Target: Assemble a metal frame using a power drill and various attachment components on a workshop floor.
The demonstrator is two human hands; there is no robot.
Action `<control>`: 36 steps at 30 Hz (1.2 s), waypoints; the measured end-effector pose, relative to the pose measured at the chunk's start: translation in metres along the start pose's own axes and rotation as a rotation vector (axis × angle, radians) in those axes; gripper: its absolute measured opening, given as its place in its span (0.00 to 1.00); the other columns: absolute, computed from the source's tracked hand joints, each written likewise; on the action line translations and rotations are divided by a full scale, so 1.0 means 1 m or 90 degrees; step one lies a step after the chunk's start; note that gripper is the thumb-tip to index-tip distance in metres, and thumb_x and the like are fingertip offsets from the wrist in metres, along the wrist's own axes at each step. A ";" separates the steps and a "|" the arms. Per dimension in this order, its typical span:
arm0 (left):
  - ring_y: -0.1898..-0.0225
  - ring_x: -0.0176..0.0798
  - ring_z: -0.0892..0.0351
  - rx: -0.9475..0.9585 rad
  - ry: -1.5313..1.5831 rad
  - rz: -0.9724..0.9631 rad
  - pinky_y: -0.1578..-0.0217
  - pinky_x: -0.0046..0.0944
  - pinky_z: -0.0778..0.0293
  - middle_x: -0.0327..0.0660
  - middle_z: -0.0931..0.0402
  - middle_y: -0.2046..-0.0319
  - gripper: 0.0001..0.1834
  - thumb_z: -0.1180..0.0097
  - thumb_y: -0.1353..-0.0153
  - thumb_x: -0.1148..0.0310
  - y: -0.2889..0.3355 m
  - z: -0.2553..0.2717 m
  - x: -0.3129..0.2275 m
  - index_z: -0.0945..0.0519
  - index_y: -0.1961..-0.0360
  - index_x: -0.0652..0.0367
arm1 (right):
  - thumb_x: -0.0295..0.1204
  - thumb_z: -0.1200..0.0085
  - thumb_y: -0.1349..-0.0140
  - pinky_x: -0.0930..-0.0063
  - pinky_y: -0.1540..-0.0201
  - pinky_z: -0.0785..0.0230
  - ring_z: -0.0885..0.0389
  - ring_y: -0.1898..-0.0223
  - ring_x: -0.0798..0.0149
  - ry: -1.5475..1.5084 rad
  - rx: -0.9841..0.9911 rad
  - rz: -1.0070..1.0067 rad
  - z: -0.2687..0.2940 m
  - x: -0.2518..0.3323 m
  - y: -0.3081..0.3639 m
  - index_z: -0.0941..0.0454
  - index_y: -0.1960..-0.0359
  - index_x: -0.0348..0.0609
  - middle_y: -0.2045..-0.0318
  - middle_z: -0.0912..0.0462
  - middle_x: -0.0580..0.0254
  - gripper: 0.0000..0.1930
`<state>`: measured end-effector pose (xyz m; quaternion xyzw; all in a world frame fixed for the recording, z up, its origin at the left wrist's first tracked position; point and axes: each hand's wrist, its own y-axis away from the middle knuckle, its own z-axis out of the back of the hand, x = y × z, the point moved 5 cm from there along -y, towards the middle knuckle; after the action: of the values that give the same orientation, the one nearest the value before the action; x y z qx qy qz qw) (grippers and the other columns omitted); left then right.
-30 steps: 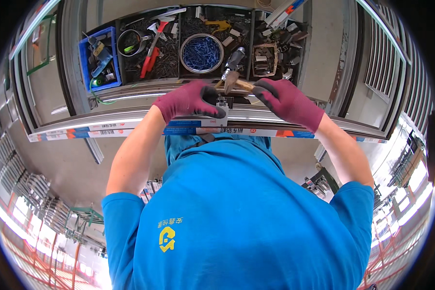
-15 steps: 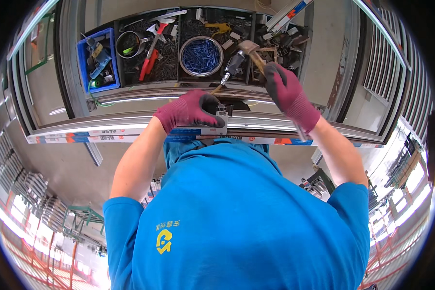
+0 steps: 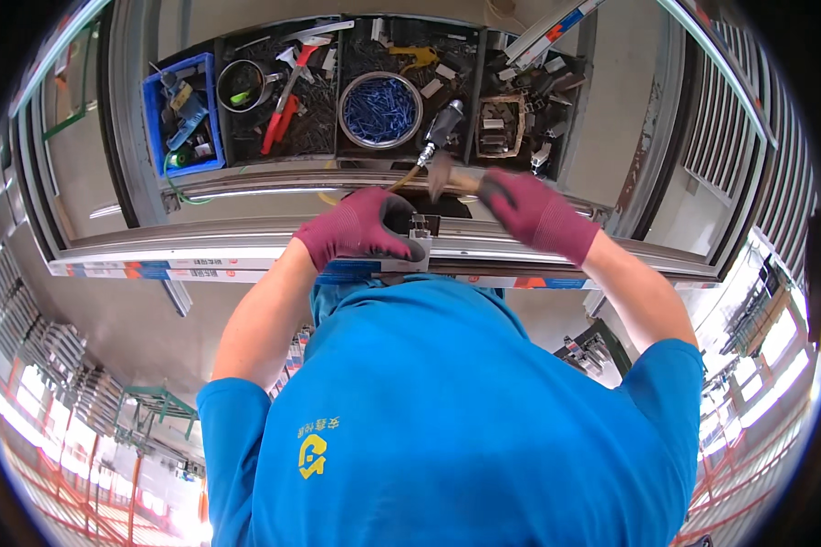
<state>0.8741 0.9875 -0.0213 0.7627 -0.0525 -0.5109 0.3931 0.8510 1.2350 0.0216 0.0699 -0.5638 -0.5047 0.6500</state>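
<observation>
My left hand (image 3: pixel 360 225), in a maroon glove with dark palm and fingertips, curls round a small silver metal bracket (image 3: pixel 419 228) on the long aluminium frame rail (image 3: pixel 511 244). The bracket stands upright at the rail, and the fingers partly cover it. In my right hand (image 3: pixel 531 211), gloved alike, is the wooden handle of a hammer (image 3: pixel 441 176). Its head hangs just above and to the right of the bracket, apart from it. Motion blurs the hammer and right hand a little.
Beyond the rail lies a divided parts tray (image 3: pixel 337 118) with a round bowl (image 3: pixel 342 128) of blue screws, a red-handled tool (image 3: pixel 287 105), an air tool (image 3: pixel 442 126) and a yellow tool (image 3: pixel 414 58). A blue crate (image 3: pixel 217 128) stands left. Frame uprights (image 3: pixel 132 128) rise at both sides.
My right hand has swung the hammer down and to the left, from over the tray's right part to close above the bracket. My left hand stays nearly in place.
</observation>
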 end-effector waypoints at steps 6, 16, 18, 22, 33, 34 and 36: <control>0.62 0.32 0.21 0.044 0.000 0.075 0.56 0.38 0.24 0.42 0.14 0.64 0.33 0.18 0.55 0.58 -0.006 -0.003 0.012 0.15 0.52 0.69 | 0.40 0.56 0.22 0.48 0.59 0.26 0.18 0.61 0.40 0.122 0.095 0.125 -0.055 -0.031 -0.011 0.25 0.54 0.38 0.64 0.17 0.38 0.16; 0.60 0.33 0.20 0.051 0.018 0.108 0.55 0.38 0.23 0.41 0.14 0.62 0.34 0.17 0.57 0.58 -0.003 -0.009 0.022 0.15 0.52 0.69 | 0.43 0.56 0.22 0.46 0.54 0.29 0.19 0.59 0.36 0.009 0.106 0.006 -0.052 -0.023 0.004 0.25 0.51 0.37 0.60 0.18 0.38 0.19; 0.59 0.34 0.18 -0.052 0.080 0.073 0.54 0.37 0.23 0.40 0.14 0.62 0.34 0.17 0.57 0.58 0.005 -0.006 0.014 0.15 0.52 0.69 | 0.43 0.56 0.22 0.48 0.55 0.29 0.20 0.60 0.34 -0.030 0.050 -0.016 -0.034 -0.026 -0.007 0.25 0.51 0.37 0.62 0.18 0.38 0.19; 0.58 0.40 0.15 -0.109 0.131 0.005 0.53 0.42 0.22 0.47 0.12 0.62 0.33 0.18 0.58 0.53 -0.002 -0.003 0.033 0.13 0.57 0.68 | 0.44 0.44 0.27 0.63 0.57 0.27 0.20 0.65 0.60 -0.286 -0.039 0.005 -0.033 -0.008 -0.041 0.24 0.50 0.37 0.67 0.18 0.59 0.20; 0.54 0.53 0.12 -0.223 0.091 -0.151 0.49 0.48 0.20 0.57 0.13 0.57 0.35 0.21 0.54 0.49 -0.001 0.047 -0.016 0.14 0.55 0.69 | 0.34 0.31 0.40 0.72 0.45 0.28 0.23 0.48 0.70 -0.351 -0.069 0.053 -0.024 0.061 -0.081 0.32 0.33 0.37 0.48 0.20 0.61 0.35; 0.54 0.53 0.12 -0.229 0.090 -0.154 0.49 0.48 0.20 0.57 0.13 0.57 0.35 0.21 0.54 0.49 -0.004 0.056 -0.013 0.14 0.55 0.69 | 0.34 0.31 0.40 0.72 0.45 0.28 0.23 0.48 0.70 -0.347 -0.068 0.058 -0.026 0.068 -0.091 0.32 0.33 0.37 0.48 0.20 0.61 0.35; 0.51 0.59 0.14 -0.312 -0.087 -0.055 0.50 0.48 0.21 0.59 0.15 0.55 0.35 0.21 0.55 0.46 -0.011 0.078 0.002 0.15 0.55 0.63 | 0.37 0.29 0.41 0.68 0.44 0.27 0.19 0.51 0.65 -0.331 -0.145 -0.001 -0.027 0.069 -0.105 0.30 0.35 0.37 0.50 0.17 0.59 0.35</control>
<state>0.8074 0.9521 -0.0431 0.6102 0.0789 -0.5747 0.5396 0.8023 1.1207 -0.0119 -0.1345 -0.6513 -0.5662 0.4869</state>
